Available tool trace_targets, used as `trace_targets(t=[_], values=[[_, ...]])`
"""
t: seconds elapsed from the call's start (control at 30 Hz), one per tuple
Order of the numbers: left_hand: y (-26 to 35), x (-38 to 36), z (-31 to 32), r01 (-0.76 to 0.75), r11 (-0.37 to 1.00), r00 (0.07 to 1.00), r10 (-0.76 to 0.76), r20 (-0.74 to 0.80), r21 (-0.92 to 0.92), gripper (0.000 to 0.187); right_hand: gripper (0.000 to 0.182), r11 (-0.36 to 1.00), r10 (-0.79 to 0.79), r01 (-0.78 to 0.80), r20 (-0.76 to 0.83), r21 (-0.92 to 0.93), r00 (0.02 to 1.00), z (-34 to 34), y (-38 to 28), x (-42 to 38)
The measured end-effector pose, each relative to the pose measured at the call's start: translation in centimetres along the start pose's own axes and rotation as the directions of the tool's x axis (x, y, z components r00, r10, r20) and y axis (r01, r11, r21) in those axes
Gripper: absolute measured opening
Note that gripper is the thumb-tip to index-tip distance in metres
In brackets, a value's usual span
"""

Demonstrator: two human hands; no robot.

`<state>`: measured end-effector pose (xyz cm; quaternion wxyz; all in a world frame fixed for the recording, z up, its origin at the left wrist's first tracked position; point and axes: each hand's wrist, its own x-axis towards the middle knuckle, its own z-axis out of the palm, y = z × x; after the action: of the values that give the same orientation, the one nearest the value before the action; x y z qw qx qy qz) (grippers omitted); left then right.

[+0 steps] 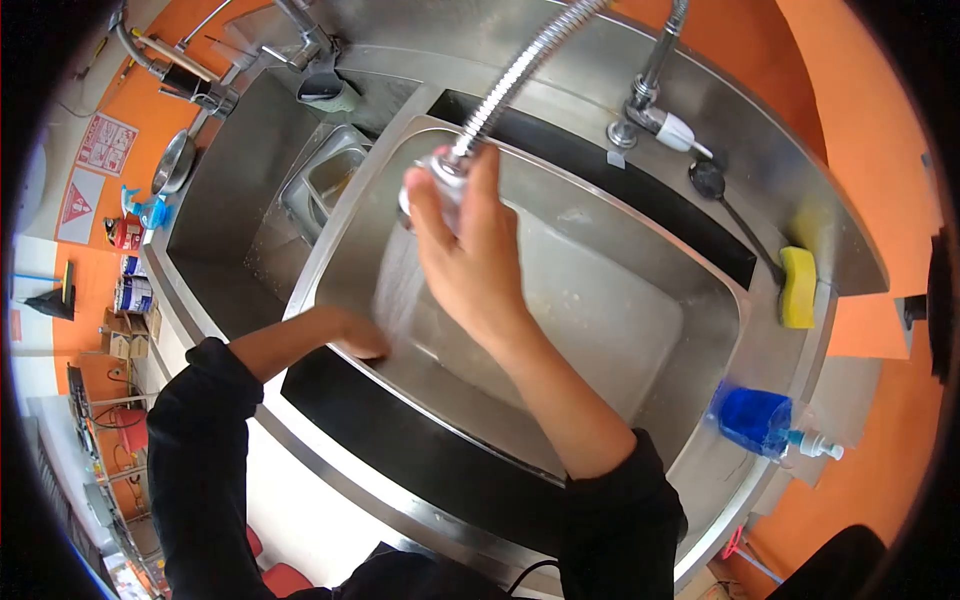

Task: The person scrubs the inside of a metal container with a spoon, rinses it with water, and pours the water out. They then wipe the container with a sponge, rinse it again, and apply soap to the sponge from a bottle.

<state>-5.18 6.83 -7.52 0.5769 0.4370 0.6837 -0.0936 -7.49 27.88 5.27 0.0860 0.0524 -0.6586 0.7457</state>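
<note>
My right hand [468, 240] grips a spray nozzle [437, 180] on a ribbed metal hose [520, 70]. A stream of water [398, 280] falls from it into a large metal pan [690, 270]. This deep rectangular pan rests across the sink, with a shallow layer of water and pale bubbles in its bottom. My left hand [358, 335] is bent down at the pan's near left side, close to the stream. It is blurred and its fingers are mostly hidden, so I cannot make out whether it grasps the pan.
A left basin [215, 220] holds clear plastic containers [325, 175]. Along the right ledge are a yellow sponge [797, 288], a black long-handled tool [745, 225] and a blue liquid pump bottle [755, 420]. Taps [645, 100] stand behind the pan. A metal bowl [175, 163] sits at far left.
</note>
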Motion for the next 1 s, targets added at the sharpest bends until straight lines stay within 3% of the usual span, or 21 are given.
trace_targets(t=[0.03,0.07,0.1,0.13,0.17,0.2,0.27,0.33,0.47,0.5,0.6,0.63,0.67,0.7,0.73,0.77,0.87,0.9,0.97,1.0], values=[[0.1,1.3,3.1,-0.116,0.957,0.961,0.040,-0.274,-0.267,0.040,0.029,0.999,-0.049,0.049,-0.029,-0.007,0.998,0.6,0.5,0.1],[0.0,1.8,4.7,-0.293,0.835,0.847,0.000,-0.532,-0.466,0.037,0.028,0.998,-0.003,0.001,-0.023,-0.055,1.000,0.4,-0.1,0.0],[0.3,0.8,4.3,-0.129,0.865,0.906,-0.096,-0.412,-0.485,0.038,0.028,0.999,-0.023,0.023,-0.002,-0.043,1.000,-0.2,-0.1,-0.3],[0.1,0.2,2.7,0.008,0.951,0.985,-0.061,-0.163,-0.309,0.041,0.028,0.999,-0.034,0.034,0.024,-0.033,0.999,-0.8,0.0,-0.6],[-1.0,-0.7,0.2,0.091,0.992,0.992,-0.082,0.097,-0.091,0.045,0.028,0.999,-0.028,0.029,0.031,-0.037,0.999,-1.4,0.0,-0.8],[-1.6,-0.9,-0.8,0.111,0.983,0.928,-0.154,0.338,0.143,0.050,0.028,0.999,-0.021,0.022,0.040,-0.039,0.999,-1.9,-0.3,-1.0],[0.5,0.8,1.5,0.030,0.953,0.998,-0.010,0.069,-0.303,0.044,0.029,1.000,0.004,-0.003,0.043,-0.026,0.999,-1.8,-0.7,-1.4],[1.9,2.1,2.3,-0.159,0.760,0.968,-0.005,-0.250,-0.630,0.039,0.029,1.000,0.018,-0.017,0.017,-0.007,1.000,-0.9,-0.9,-0.9],[1.2,-1.6,0.8,0.040,0.939,0.991,-0.080,-0.105,-0.341,0.032,0.030,0.998,-0.039,0.042,0.056,-0.057,0.998,-2.4,0.1,-1.6],[0.9,-3.3,-1.1,0.021,0.997,0.999,-0.023,-0.032,-0.069,0.031,0.029,0.997,-0.032,0.038,0.077,-0.074,0.997,-3.1,-0.5,-1.9],[-0.1,-1.1,-0.1,0.210,0.971,0.976,-0.201,0.081,-0.118,0.033,0.028,0.998,-0.012,0.016,0.067,-0.057,0.998,-1.9,-0.3,-1.3],[-2.8,2.7,4.4,0.161,0.808,0.982,-0.188,0.010,-0.567,0.039,0.029,0.996,-0.007,0.012,0.058,-0.087,0.998,-1.4,-0.2,-0.9],[0.7,2.7,1.8,0.179,0.814,0.982,-0.179,0.054,-0.552,0.041,0.029,0.997,-0.028,0.032,0.056,-0.077,0.998,-1.4,-0.1,-0.8],[3.0,3.6,0.3,0.057,0.858,0.998,-0.056,0.017,-0.510,0.043,0.029,0.996,-0.045,0.049,0.053,-0.071,0.998,-1.6,0.3,-0.9],[5.2,4.6,-1.1,-0.070,0.882,0.997,0.068,-0.020,-0.465,0.045,0.029,0.996,-0.054,0.057,0.052,-0.065,0.997,-1.6,0.6,-1.1],[5.5,5.9,-0.6,-0.329,0.870,0.944,0.307,-0.118,-0.368,0.045,0.029,0.990,-0.051,0.060,0.073,-0.126,0.996,-2.7,0.3,-1.4],[8.4,2.2,-3.7,-0.407,0.610,0.883,0.454,-0.122,-0.680,0.050,0.029,0.986,0.026,0.002,0.174,-0.164,0.984,-6.4,0.0,-2.5],[6.6,2.4,-3.3,-0.320,0.615,0.904,0.426,-0.038,-0.721,0.052,0.030,0.982,0.037,0.000,0.191,-0.188,0.981,-7.5,-0.4,-2.7],[2.5,0.8,-2.5,0.012,0.831,0.993,0.055,0.103,-0.557,0.053,0.034,0.972,0.048,0.006,0.222,-0.235,0.974,-8.9,-1.3,-2.7],[2.3,0.9,-2.1,0.065,0.852,0.992,0.002,0.126,-0.519,0.054,0.033,0.975,0.061,-0.009,0.229,-0.220,0.972,-8.9,-1.2,-2.8]])
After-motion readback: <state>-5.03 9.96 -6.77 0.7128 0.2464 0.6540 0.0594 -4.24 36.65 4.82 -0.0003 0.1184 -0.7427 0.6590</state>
